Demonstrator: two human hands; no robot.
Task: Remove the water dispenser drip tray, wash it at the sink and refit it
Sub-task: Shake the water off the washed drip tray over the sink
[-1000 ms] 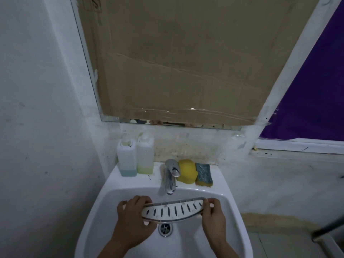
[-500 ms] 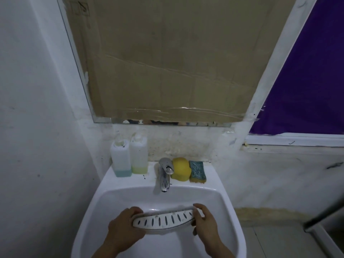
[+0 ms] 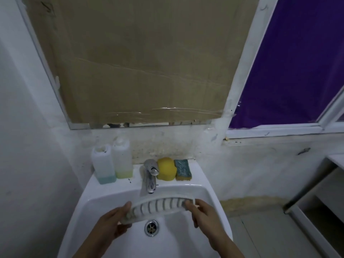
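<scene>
Tray, slotted, white: held tilted over sink, just below tap, above drain. Left hand clamped on its 8 o'clock end; right hand clamped on its 3 o'clock end

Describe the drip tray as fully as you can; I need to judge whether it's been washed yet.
The drip tray is a long, curved white piece, plastic by its look, with a row of dark slots across its top grille. It is held over the sink basin, just below the tap and above the drain, tilted with its right end higher. The left hand grips its left end, the right hand its right end. No water is seen running on it; blur hides any dirt.
</scene>
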